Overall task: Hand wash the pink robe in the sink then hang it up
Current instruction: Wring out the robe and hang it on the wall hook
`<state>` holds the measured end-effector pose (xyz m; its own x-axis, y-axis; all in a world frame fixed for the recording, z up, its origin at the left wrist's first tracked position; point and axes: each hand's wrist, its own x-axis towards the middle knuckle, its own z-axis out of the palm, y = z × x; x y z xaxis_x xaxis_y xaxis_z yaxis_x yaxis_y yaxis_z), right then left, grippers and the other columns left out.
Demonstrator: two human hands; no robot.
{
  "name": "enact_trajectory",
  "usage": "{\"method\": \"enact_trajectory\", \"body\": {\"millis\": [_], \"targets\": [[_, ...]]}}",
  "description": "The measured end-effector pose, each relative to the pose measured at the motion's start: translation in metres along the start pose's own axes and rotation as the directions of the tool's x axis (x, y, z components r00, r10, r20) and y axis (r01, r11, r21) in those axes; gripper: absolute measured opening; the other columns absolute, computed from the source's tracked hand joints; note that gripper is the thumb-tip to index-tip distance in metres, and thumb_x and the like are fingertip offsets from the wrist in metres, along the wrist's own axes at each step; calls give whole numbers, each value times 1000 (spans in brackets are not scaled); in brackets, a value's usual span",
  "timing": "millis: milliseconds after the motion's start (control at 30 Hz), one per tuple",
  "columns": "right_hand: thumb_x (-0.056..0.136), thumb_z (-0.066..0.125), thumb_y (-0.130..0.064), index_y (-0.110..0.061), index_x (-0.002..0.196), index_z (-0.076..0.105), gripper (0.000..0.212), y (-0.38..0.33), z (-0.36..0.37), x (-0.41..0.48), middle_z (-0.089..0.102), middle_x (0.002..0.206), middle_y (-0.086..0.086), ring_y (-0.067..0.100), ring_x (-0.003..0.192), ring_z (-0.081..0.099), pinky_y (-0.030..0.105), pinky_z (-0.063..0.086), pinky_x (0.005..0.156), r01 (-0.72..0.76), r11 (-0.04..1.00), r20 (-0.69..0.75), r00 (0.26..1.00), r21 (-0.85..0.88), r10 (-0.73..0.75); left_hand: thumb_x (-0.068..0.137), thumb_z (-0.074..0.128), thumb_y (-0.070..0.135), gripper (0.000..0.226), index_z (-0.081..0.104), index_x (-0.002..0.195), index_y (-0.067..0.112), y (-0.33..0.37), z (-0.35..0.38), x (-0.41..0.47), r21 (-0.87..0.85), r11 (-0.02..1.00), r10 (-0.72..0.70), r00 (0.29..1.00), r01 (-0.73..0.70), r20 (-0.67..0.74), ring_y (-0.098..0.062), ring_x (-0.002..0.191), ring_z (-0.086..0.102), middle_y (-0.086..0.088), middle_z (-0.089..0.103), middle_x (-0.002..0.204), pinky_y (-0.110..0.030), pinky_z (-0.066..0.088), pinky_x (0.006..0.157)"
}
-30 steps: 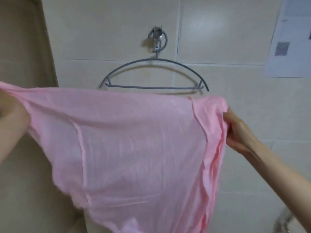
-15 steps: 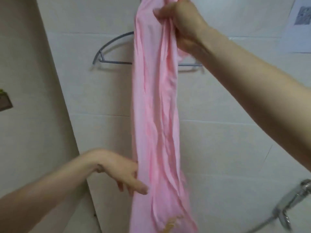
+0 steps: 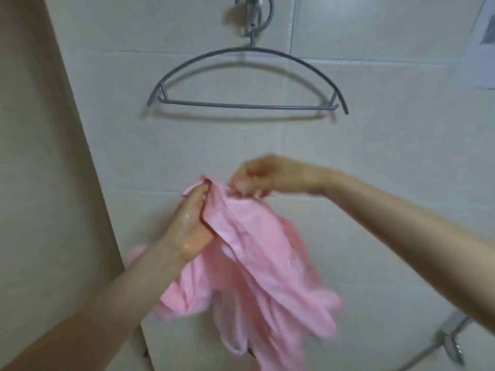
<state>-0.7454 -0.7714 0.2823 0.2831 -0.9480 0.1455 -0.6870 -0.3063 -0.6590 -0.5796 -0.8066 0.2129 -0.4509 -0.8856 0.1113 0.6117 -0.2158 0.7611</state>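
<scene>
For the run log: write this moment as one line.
stage: pre-hang | left hand: gripping pink robe | right hand: pinching robe's top edge | hanger: empty, on wall hook | robe: bunched, below hanger

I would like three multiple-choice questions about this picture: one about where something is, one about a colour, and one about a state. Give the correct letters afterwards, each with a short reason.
1. Where is the hanger compared with the hands?
A. Above them, on the wall hook
B. Below them
C. Inside the robe

2. What colour is the robe?
A. Blue
B. Pink
C. Green

3. What is the state of the hanger?
A. Holding the robe
B. Bare
C. Held in one hand

Answers:
1. A, the hanger hangs from the hook on the tiled wall, higher than both hands.
2. B, the cloth is pink all over.
3. B, nothing hangs on it; the left hand and the right hand hold the bunched robe below.
</scene>
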Motion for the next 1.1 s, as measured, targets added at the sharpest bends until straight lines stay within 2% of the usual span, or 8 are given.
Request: {"method": "enact_trajectory", "body": {"millis": [133, 433, 533, 700, 833, 933, 1000, 1100], "targets": [[73, 82, -28, -42, 136, 31, 82, 49, 58, -27, 53, 119, -20, -1, 102, 55, 8, 43, 85, -66, 998, -52, 996, 25, 67, 79, 54, 36, 25, 60, 92, 15, 23, -7, 16, -23, 1000, 6, 1000, -5, 29, -18, 85, 59, -6, 61, 84, -30, 56, 73], [80, 55, -20, -14, 104, 68, 27, 70, 35, -24, 67, 95, -1, 10, 78, 62, 24, 49, 70, -29, 940, -572, 800, -340, -182, 74, 69, 39, 32, 70, 82, 8, 84, -50, 22, 452, 869, 220, 976, -199, 6, -13, 79, 69, -3, 73, 80, -22, 56, 72], [84, 65, -9, -12, 72, 66, 13, 62, 5, -18, 56, 66, 1, 11, 61, 50, 28, 40, 57, -75, 997, -641, 765, 2, 59, 31, 87, 62, 67, 78, 78, 14, 112, -71, 14, 710, 701, 19, 998, -60, 66, -17, 80, 71, -7, 74, 87, -20, 55, 61], [90, 52, -9, -5, 71, 56, 20, 43, -31, -10, 56, 63, 5, 18, 54, 58, 25, 51, 52, -126, 467, -187, 802, 875, 567, 28, 86, 56, 73, 76, 84, 10, 146, -124, 23, 984, 125, -129, 985, 130, -114, -20, 82, 70, -5, 74, 89, -25, 53, 71], [94, 50, -10, 0, 81, 59, 19, 7, -31, 14, 62, 69, 10, 20, 67, 62, 32, 58, 64, -76, 308, -86, 873, 948, 480, 66, 72, 60, 49, 64, 73, 12, 119, -137, 20, 894, -387, -277, 896, 227, -348, -12, 58, 56, -4, 66, 76, -20, 41, 54], [97, 42, -6, 1, 78, 56, 25, -24, -18, 38, 61, 57, 10, 17, 49, 63, 27, 56, 54, -47, 305, -72, 927, 951, 368, 82, 51, 66, 54, 59, 105, 18, 90, -110, 10, 561, -822, -73, 959, 97, -273, -15, 98, 61, 1, 63, 109, -24, 44, 78], [98, 38, -3, 4, 81, 54, 25, -40, -10, 54, 61, 58, 12, 19, 48, 63, 27, 56, 51, -42, 293, -55, 948, 955, 314, 83, 57, 58, 44, 54, 105, 20, 75, -88, 9, 658, -745, 63, 993, 111, -97, -18, 104, 58, 3, 60, 99, -29, 44, 81], [96, 37, 0, -1, 81, 51, 21, -54, -2, 80, 53, 68, 9, 16, 57, 56, 24, 53, 58, -46, 281, -45, 951, 959, 306, 99, 38, 0, 37, 33, 124, -25, 54, -41, 22, 960, 71, 229, 932, 271, -280, -38, 137, 27, -49, 35, 124, -27, 21, 112]]}}
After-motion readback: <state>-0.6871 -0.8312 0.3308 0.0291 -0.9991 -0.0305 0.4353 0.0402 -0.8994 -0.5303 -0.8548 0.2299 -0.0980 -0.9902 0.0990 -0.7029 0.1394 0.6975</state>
